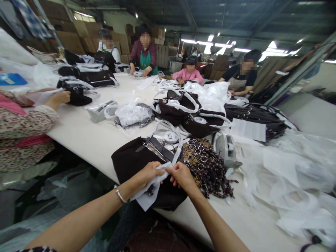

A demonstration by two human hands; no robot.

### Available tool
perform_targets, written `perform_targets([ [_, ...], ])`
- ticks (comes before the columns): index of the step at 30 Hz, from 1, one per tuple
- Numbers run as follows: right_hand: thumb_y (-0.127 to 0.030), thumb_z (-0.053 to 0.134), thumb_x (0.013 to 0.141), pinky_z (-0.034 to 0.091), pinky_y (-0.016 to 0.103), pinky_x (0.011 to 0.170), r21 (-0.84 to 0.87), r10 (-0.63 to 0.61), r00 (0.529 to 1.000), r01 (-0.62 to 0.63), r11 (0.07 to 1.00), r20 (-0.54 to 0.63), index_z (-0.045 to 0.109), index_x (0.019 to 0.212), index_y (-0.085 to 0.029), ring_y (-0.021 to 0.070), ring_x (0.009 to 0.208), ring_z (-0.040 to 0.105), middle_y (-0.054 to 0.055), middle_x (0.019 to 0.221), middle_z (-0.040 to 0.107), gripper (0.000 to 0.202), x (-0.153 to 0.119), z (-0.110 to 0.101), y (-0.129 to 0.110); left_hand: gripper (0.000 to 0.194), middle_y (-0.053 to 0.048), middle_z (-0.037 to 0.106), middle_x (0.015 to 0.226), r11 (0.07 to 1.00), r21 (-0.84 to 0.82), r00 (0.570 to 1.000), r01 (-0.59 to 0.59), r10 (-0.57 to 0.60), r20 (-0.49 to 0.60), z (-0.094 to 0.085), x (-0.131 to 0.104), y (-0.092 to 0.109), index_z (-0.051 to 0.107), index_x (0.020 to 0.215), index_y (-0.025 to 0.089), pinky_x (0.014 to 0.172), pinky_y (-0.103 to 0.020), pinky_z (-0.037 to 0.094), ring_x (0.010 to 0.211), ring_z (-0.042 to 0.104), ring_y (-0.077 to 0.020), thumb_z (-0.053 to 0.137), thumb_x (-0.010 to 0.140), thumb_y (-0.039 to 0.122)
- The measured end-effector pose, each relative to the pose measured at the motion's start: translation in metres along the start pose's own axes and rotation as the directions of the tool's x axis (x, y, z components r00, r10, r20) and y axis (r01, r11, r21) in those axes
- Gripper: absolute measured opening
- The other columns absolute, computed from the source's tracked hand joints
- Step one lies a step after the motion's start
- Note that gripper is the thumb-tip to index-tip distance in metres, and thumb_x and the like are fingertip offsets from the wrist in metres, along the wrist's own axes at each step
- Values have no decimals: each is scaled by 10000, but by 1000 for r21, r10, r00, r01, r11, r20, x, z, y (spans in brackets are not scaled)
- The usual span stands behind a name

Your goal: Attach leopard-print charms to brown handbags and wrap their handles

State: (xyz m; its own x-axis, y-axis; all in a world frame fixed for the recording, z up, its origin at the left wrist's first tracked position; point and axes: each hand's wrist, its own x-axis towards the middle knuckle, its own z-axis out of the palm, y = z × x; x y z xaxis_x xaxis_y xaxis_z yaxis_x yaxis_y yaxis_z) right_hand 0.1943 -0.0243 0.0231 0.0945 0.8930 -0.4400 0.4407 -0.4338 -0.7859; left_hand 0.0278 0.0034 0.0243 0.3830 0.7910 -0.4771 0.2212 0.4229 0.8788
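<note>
A dark brown handbag [128, 157] lies on the table edge right in front of me, with a dark buckled strap and metal trim on its top. My left hand [151, 174] is closed on a strip of white wrapping paper [147, 197] that hangs down over the bag's front. Close beside it, my right hand [181, 176] pinches the same paper where it meets a white-wrapped handle [178, 152] rising from the bag. The fingertips of both hands almost touch. A coil of white tape [170, 137] rests just behind the bag's opening.
To the right is a heap of beaded chains with rings [207, 164]; behind it stands a grey tape dispenser [224, 148]. More dark bags [181, 112] are piled beyond. Plastic sheets [296, 168] cover the right side. Several co-workers stand around the table [86, 136], one close at left.
</note>
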Motion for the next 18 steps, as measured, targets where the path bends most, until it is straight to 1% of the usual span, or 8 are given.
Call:
perform_targets([
  [3,-338,646,803,289,183,333,-60,22,1000,-22,998,13,453,704,-224,104,309,483,-62,432,574,245,-9,-10,3,211,-3,613,635,1000,-14,1000,16,-16,23,-2,1,1,543,780,155,405,-184,419,474,595,-122,654,641,269],
  [4,-331,674,780,306,192,362,-96,-19,1000,17,995,-20,466,676,-220,105,332,488,-61,426,560,259,-12,-13,2,215,-5,615,639,1000,-19,999,14,-13,30,-3,2,1,548,788,152,405,-184,418,474,596,-123,652,643,272],
  [6,-350,702,771,378,219,463,-197,-221,966,193,961,-131,518,651,-211,115,436,532,-45,484,579,260,-16,-19,-2,213,-4,615,638,1000,-24,999,-1,2,40,-3,2,1,553,805,149,417,-188,428,471,587,-117,645,651,265],
  [8,-366,702,793,455,261,637,-318,-495,846,422,849,-197,623,731,-209,146,641,607,-4,685,668,186,-13,-22,-9,201,5,606,630,999,-25,999,-21,22,38,-2,1,1,546,812,152,438,-193,445,471,571,-108,635,657,242],
  [10,-336,712,800,460,321,841,-388,-651,742,560,732,-158,705,874,-223,195,904,629,41,963,706,136,-3,-20,-14,187,18,589,632,999,-21,999,-36,36,25,-1,0,2,528,809,160,456,-195,460,480,563,-100,625,660,216],
  [12,-299,735,783,414,375,966,-402,-671,737,591,700,-85,741,942,-239,232,1083,586,62,1130,680,170,10,-19,-15,178,28,571,638,999,-16,999,-39,39,15,0,-3,3,515,812,164,455,-195,460,485,561,-98,613,669,204],
  [15,-280,705,816,394,412,1008,-396,-646,759,571,719,-76,753,974,-247,234,1114,576,69,1160,680,169,24,-20,-11,175,30,558,625,999,-1,999,-41,41,21,-1,-4,5,521,822,160,423,-191,431,470,560,-107,611,675,195],
  [18,-284,714,817,360,430,1060,-455,-749,662,668,590,1,717,1112,-275,240,1210,524,68,1270,643,296,22,-28,-9,206,28,565,642,997,-15,997,-80,80,17,-2,-3,5,550,846,148,440,-192,439,484,562,-104,628,657,172],
])
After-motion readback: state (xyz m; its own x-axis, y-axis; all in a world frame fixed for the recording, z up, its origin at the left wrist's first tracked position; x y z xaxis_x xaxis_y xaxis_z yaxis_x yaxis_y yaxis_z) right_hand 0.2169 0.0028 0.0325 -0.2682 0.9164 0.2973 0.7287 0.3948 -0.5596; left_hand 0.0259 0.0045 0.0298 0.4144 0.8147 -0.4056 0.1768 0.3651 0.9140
